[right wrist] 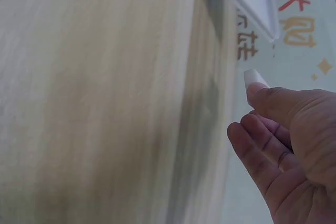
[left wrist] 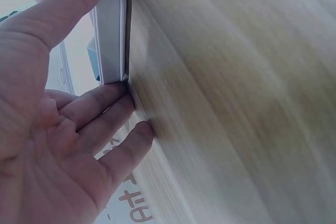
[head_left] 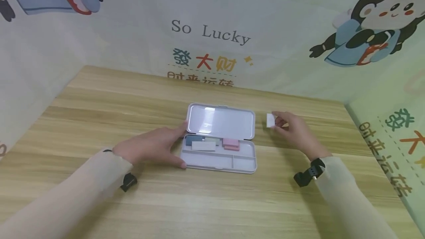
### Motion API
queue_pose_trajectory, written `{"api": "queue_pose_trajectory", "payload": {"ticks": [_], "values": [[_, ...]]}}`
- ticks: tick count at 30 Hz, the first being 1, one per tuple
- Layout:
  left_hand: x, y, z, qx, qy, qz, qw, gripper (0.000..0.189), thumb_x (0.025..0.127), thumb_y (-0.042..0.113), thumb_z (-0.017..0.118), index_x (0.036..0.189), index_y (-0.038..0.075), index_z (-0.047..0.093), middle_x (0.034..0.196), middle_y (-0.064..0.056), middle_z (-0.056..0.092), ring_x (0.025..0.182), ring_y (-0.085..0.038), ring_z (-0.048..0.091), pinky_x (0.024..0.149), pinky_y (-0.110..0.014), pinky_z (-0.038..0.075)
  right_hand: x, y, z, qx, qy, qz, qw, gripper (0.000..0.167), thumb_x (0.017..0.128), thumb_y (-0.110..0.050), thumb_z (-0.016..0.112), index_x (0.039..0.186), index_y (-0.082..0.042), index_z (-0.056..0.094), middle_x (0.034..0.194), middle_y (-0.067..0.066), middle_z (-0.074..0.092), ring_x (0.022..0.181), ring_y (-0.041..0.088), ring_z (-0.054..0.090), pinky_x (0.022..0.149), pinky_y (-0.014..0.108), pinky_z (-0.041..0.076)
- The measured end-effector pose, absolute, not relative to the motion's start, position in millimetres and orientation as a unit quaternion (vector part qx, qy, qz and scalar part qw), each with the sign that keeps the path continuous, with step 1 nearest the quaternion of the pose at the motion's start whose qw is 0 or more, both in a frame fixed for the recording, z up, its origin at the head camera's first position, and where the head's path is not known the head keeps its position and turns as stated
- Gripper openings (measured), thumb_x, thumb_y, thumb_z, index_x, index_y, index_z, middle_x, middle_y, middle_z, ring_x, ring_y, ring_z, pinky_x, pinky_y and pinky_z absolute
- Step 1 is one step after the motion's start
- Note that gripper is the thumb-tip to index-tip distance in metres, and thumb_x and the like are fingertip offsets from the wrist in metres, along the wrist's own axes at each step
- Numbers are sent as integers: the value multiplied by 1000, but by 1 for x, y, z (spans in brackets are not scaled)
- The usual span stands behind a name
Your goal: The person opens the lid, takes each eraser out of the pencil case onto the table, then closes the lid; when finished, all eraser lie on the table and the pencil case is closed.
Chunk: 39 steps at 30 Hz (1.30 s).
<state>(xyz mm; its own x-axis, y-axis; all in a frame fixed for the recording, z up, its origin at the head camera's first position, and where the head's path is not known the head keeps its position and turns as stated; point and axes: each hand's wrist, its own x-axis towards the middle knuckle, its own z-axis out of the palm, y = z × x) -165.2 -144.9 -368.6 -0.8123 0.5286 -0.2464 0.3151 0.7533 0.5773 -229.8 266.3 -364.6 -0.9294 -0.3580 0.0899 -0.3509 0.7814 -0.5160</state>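
A white pencil case lies on the table with its lid folded back. My left hand spans the case's left end, thumb at the near corner and fingers reaching the lid side. Its fingers rest fairly straight against the case's end in the left wrist view. To the right of the lid, my right hand pinches a small white eraser between thumb and fingertips. In the right wrist view the eraser sticks out past the thumb.
The case's back compartment holds a white block, a blue block, a pale green piece and pink blocks. Front compartments are divided by a thin wall. A printed curtain borders the wooden table behind and at the sides.
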Motion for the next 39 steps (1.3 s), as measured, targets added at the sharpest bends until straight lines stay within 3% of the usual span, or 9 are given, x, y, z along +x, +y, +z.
{"api": "queue_pose_trajectory", "payload": {"ticks": [5, 15, 24, 32, 39], "values": [[-164, -147, -371, 229, 913, 267, 205, 125, 81, 45, 89, 169, 7, 9, 171, -13, 33, 155, -32, 40, 130, -52, 33, -233, 269, -372, -181, 949, -257, 23, 47, 98, 1, 67, 140, 16, 54, 109, 29, 72, 104, 41, 70, 96, 56, 61], [-165, -145, -370, 246, 914, 261, 188, 124, 81, 43, 89, 169, 6, 9, 161, -16, 50, 140, -25, 55, 126, -51, 39, -242, 274, -384, -175, 949, -261, 23, 46, 98, -2, 69, 139, 16, 56, 110, 30, 72, 103, 42, 71, 95, 56, 60], [-164, -144, -370, 228, 918, 254, 199, 124, 81, 45, 89, 168, 5, 9, 170, -15, 36, 155, -33, 42, 129, -51, 34, -248, 275, -384, -169, 950, -262, 29, 45, 99, -2, 68, 138, 16, 56, 111, 30, 71, 105, 43, 70, 95, 56, 60], [-165, -144, -367, 230, 920, 247, 200, 123, 82, 45, 88, 168, 4, 11, 172, -15, 31, 157, -35, 38, 130, -52, 32, -249, 271, -380, -162, 953, -248, 56, 43, 101, -4, 65, 138, 16, 56, 113, 30, 68, 107, 42, 68, 95, 55, 58], [-163, -144, -366, 237, 921, 243, 190, 122, 82, 46, 88, 167, 1, 13, 168, -19, 37, 154, -36, 42, 128, -52, 35, -251, 271, -378, -164, 954, -238, 76, 42, 103, -6, 63, 138, 16, 57, 111, 27, 66, 105, 39, 66, 90, 47, 57]]}}
